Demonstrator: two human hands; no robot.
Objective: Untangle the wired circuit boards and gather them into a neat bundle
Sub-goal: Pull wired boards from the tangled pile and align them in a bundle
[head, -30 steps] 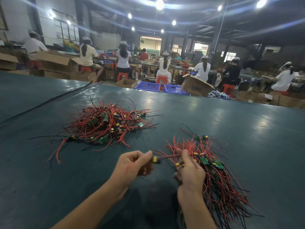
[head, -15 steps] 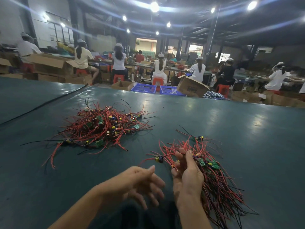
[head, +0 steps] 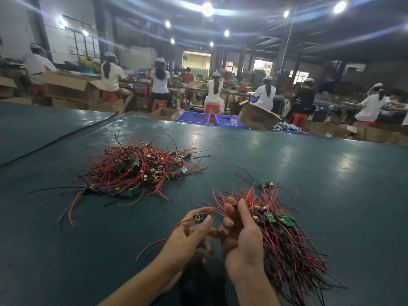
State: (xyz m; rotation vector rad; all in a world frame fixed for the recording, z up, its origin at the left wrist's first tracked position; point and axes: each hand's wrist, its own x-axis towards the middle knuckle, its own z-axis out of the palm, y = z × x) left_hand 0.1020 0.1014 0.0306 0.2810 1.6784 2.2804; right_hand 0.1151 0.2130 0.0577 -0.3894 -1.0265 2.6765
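A tangled heap of red and black wires with small green circuit boards (head: 136, 171) lies on the green table to the left. A sorted bundle of wired boards (head: 284, 241) fans out at the lower right. My right hand (head: 240, 235) grips that bundle near its board ends, fingers curled round the wires. My left hand (head: 189, 235) pinches one small board with a yellow part (head: 198, 218) between thumb and fingers, just left of the bundle; its red wires trail down to the left.
The dark green table (head: 309, 173) stretches wide to the far edge. A black cable (head: 59, 138) crosses the table's left part. Beyond the edge stand cardboard boxes (head: 256, 117), blue crates (head: 194, 117) and several seated people at benches.
My left hand let go of the board, dropped back with fingers spread, then rose again and now pinches a board beside the bundle. My right hand kept its grip.
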